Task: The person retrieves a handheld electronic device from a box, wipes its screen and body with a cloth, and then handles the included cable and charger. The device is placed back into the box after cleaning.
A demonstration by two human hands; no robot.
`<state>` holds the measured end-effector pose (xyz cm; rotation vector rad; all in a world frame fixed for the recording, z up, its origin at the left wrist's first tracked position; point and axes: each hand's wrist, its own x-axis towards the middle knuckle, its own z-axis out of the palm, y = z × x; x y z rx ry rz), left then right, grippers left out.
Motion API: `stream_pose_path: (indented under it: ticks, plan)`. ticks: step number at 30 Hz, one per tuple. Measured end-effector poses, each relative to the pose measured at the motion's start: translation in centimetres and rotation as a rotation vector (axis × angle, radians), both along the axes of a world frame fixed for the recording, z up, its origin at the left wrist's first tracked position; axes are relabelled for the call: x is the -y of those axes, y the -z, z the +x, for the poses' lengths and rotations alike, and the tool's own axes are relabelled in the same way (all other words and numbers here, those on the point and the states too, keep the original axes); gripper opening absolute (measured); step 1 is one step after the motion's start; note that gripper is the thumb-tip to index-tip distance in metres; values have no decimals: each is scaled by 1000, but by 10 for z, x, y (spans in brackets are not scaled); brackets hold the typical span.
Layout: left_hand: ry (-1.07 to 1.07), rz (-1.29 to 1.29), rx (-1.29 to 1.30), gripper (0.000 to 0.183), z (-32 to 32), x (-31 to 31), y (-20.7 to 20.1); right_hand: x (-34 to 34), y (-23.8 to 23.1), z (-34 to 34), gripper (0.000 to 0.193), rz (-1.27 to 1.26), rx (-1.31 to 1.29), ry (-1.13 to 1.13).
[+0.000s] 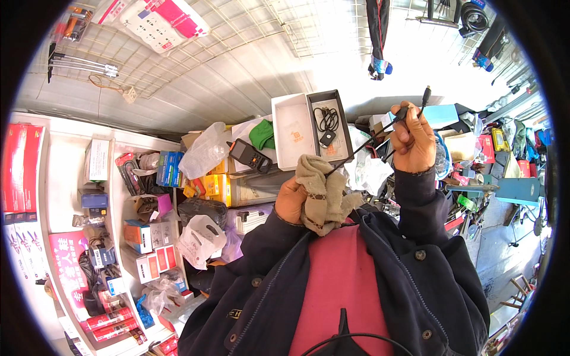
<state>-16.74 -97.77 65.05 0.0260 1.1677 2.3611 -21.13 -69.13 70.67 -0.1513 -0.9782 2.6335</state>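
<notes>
My left hand pinches the thin, limp black cable through a soft rag while my right hand grips it near its plug.

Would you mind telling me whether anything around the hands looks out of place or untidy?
Nothing looks damaged or spilled. The left hand bunches a beige cloth around a thin black cable, which the right hand holds taut. Behind them an open box sits tilted atop a crowded heap of cartons and bags.
</notes>
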Motion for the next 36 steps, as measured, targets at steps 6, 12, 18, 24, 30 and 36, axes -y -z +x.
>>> stream_pose_path:
  ticks: [6, 12, 18, 24, 30, 36]
  plan:
    - [-127, -135, -93, 36, 1, 10, 11, -2, 9, -5, 26, -102, -28, -40]
    - [-277, 76, -59, 42, 5, 15, -5, -11, 9, -7, 26, -193, -61, -55]
    - [-360, 276, 65, 42, -11, 12, -29, 23, -8, 2, 35, 111, 70, -74]
    - [-416, -91, -290, 38, -18, -22, -59, 73, -25, 18, 44, 320, 18, -387]
    - [-270, -287, -383, 43, -18, -38, -73, 103, -22, 21, 23, 235, 88, -414]
    - [-336, -350, -469, 28, -22, -27, -69, 94, -14, 30, 23, 344, 105, -562]
